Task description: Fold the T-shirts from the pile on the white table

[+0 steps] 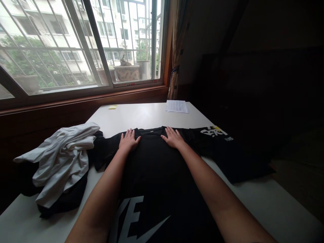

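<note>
A black T-shirt lies spread face up on the white table, its collar toward the far side and a large pale print near me. My left hand rests flat on its left shoulder, fingers stretched out beside the collar. On the right shoulder, my right hand lies flat too, with the fingers pointing away from me. Neither hand grips the cloth. The shirt's lower end runs out of the picture below.
Crumpled white and black clothes are heaped at the left. Another dark garment with white and yellow print lies at the right edge. Papers and a yellow note sit at the back of the table, below a barred window.
</note>
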Demonstrator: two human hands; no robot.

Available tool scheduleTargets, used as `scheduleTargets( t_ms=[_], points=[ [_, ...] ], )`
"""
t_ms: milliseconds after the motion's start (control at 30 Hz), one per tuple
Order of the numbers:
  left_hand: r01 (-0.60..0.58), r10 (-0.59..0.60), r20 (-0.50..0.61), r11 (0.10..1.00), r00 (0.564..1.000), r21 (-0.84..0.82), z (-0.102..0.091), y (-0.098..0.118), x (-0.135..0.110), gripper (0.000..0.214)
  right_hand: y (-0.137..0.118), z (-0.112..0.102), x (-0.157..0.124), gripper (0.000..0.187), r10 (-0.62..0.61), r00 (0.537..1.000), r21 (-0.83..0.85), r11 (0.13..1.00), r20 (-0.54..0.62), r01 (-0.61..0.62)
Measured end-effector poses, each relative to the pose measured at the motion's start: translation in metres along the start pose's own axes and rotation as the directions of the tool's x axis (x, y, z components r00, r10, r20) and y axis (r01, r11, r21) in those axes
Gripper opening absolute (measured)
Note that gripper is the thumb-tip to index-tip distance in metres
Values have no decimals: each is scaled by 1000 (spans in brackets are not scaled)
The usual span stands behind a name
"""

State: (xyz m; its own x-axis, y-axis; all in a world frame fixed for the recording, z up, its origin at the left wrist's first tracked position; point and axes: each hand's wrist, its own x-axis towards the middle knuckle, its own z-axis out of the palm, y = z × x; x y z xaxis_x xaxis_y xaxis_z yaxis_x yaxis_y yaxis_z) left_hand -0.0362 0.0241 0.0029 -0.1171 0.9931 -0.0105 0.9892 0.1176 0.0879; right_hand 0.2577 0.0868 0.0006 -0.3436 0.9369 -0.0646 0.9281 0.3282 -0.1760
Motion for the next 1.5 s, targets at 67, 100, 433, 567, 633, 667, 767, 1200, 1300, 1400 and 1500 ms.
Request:
scheduleTargets(
  t_ms=[67,100,433,567,633,667,767,1200,1300,1400,1500],
  points=[
    [-3,3,3,1000,1000,1,0,0,1,88,0,0,0,88,7,1000,-1,1000,-3,-7],
    [-4,4,3,1000,1000,1,0,0,1,89,1,0,0,87,9,1000,-1,1000,-4,-9],
    [-9,9,6,1000,1000,0,1,-1,-1,89,0,1,-3,88,21,1000,-8,1000,-10,-21],
    [-3,3,2,1000,1000,-1,1,1,-4,88,0,0,-4,88,19,1000,-6,1000,-4,-19],
    [-3,3,-5,1000,1000,-2,0,2,-6,88,-1,0,-5,88,19,1000,-3,1000,-5,-19],
    [-4,4,-7,1000,1000,-1,0,2,-7,88,-1,0,-5,88,20,1000,-2,1000,-7,-20],
    [-5,5,-10,1000,1000,-2,0,3,-10,88,-1,2,-7,87,20,1000,-1,1000,-14,-20],
    [-4,4,-1,1000,1000,-15,-1,5,-25,89,-5,2,-22,87,21,1000,15,1000,-2,-21],
    [-9,9,-6,1000,1000,-20,-2,5,-28,89,-6,2,-25,88,20,1000,15,1000,0,-20],
    [-10,10,-5,1000,1000,-20,-2,5,-29,89,-6,2,-25,87,19,1000,9,1000,2,-19],
    [-12,12,-8,1000,1000,-23,-1,4,-28,88,-6,2,-25,87,16,1000,3,1000,-1,-16]
  ],
)
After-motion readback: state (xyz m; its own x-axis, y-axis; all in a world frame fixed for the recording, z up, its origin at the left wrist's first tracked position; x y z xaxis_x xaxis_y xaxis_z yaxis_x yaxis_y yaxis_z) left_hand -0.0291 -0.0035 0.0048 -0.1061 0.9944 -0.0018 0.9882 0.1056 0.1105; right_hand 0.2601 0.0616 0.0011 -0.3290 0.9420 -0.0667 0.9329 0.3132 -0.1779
